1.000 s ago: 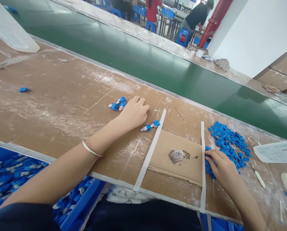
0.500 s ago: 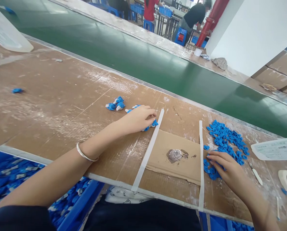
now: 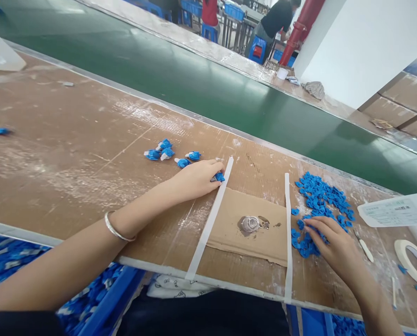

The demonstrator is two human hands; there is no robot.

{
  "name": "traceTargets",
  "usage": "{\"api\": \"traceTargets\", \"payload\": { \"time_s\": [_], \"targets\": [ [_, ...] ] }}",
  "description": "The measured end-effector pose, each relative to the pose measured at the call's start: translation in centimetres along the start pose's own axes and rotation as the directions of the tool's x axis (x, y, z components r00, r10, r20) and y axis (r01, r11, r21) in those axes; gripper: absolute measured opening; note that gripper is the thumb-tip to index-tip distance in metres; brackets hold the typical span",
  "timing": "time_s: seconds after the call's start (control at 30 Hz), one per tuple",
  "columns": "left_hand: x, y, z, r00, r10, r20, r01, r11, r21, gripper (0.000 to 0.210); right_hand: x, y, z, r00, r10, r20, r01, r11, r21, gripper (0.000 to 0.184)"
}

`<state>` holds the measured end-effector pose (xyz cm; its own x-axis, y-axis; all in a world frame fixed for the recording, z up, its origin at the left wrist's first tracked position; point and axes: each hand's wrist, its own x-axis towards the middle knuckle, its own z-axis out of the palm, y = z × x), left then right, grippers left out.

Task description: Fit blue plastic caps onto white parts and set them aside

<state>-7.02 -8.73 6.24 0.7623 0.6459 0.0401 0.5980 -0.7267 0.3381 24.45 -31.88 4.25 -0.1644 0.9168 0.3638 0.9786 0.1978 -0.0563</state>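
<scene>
My left hand [image 3: 199, 179] is closed around a small blue-and-white piece [image 3: 219, 177] beside the left white tape strip [image 3: 210, 217]. Just behind that hand lie several similar blue-and-white parts [image 3: 166, 153]. My right hand [image 3: 330, 240] pinches a small blue piece [image 3: 300, 224] at its fingertips, near the right tape strip [image 3: 288, 242]. Loose blue pieces [image 3: 320, 193] are heaped beyond and under its fingers. Between the hands, a small clear cup [image 3: 252, 224] stands on a cardboard sheet [image 3: 243, 200], with dark wet stains around it.
A white-handled tool [image 3: 365, 249], a tape roll [image 3: 400, 249] and a translucent container [image 3: 386, 212] lie at the right. Behind the table runs a green conveyor belt [image 3: 194, 98]. Blue bins of parts [image 3: 99, 294] sit below the front edge. People work in the background.
The view has shifted slightly, moving the scene left. My left fingers have closed on a blue-and-white piece, and my right fingertips now have a blue piece between them.
</scene>
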Motion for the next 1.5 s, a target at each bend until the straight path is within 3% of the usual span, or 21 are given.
{"api": "traceTargets", "payload": {
  "time_s": [0.2, 0.37, 0.47, 0.57, 0.67, 0.73, 0.83, 1.0, 1.1, 1.2, 1.3, 1.37, 1.5],
  "targets": [
    [-0.1, 0.1, 0.2, 0.998, -0.04, -0.053, 0.04, 0.999, 0.005, 0.013, -0.6, 1.1, 1.4, 0.979, -0.197, 0.057, 0.194, 0.98, 0.043, 0.028],
    [0.0, 0.2, 0.2, 0.996, -0.049, -0.072, 0.045, 0.998, -0.054, 0.013, -0.5, 1.8, 1.7, 0.978, -0.207, 0.04, 0.205, 0.978, 0.03, 0.03],
    [0.1, 0.3, 0.4, 0.99, -0.084, -0.117, 0.056, 0.972, -0.23, 0.015, 0.2, 1.0, 0.9, 0.988, -0.153, 0.03, 0.15, 0.985, 0.088, 0.025],
    [-0.1, 0.7, 0.7, 0.981, -0.095, -0.168, -0.009, 0.847, -0.531, 0.017, 1.7, -1.6, -0.1, 0.998, -0.061, -0.014, 0.063, 0.977, 0.206, 0.02],
    [-0.3, 1.5, 1.1, 0.977, -0.082, -0.194, -0.096, 0.646, -0.757, 0.024, 3.7, -5.4, -0.5, 0.994, -0.083, -0.07, 0.102, 0.927, 0.361, 0.025],
    [-0.4, 2.0, 1.2, 0.976, -0.081, -0.204, -0.126, 0.555, -0.822, 0.03, 5.1, -7.6, -0.1, 0.985, -0.148, -0.091, 0.173, 0.888, 0.425, 0.03],
    [-0.5, 2.5, 1.5, 0.979, -0.074, -0.192, -0.128, 0.511, -0.85, 0.033, 6.6, -9.3, 1.1, 0.971, -0.217, -0.097, 0.238, 0.861, 0.45, 0.035],
    [-0.4, 2.6, 1.5, 0.985, -0.061, -0.163, -0.122, 0.426, -0.897, 0.023, 6.7, -9.7, 2.3, 0.982, -0.185, -0.049, 0.185, 0.849, 0.496, 0.034],
    [-0.6, 3.0, 1.4, 0.994, -0.025, -0.108, -0.094, 0.315, -0.944, 0.023, 6.1, -10.4, 2.0, 1.0, -0.016, 0.012, 0.003, 0.705, 0.709, 0.033],
    [-1.0, 3.9, 1.4, 0.998, 0.054, -0.029, -0.038, 0.16, -0.986, 0.023, 5.5, -11.4, 1.7, 0.977, 0.205, 0.053, -0.123, 0.349, 0.929, 0.032],
    [-1.7, 5.0, 1.6, 0.99, 0.143, 0.018, 0.017, 0.012, -1.0, 0.023, 5.5, -12.1, 1.9, 0.939, 0.334, 0.078, -0.103, 0.058, 0.993, 0.029],
    [-2.2, 5.6, 2.0, 0.98, 0.198, 0.037, 0.049, -0.059, -0.997, 0.027, 5.7, -12.5, 2.2, 0.913, 0.403, 0.067, -0.073, -0.002, 0.997, 0.026],
    [-2.8, 6.1, 2.5, 0.958, 0.277, 0.079, 0.119, -0.13, -0.984, 0.038, 6.0, -13.1, 3.0, 0.863, 0.504, -0.024, -0.031, 0.101, 0.994, 0.022]
  ]
}}
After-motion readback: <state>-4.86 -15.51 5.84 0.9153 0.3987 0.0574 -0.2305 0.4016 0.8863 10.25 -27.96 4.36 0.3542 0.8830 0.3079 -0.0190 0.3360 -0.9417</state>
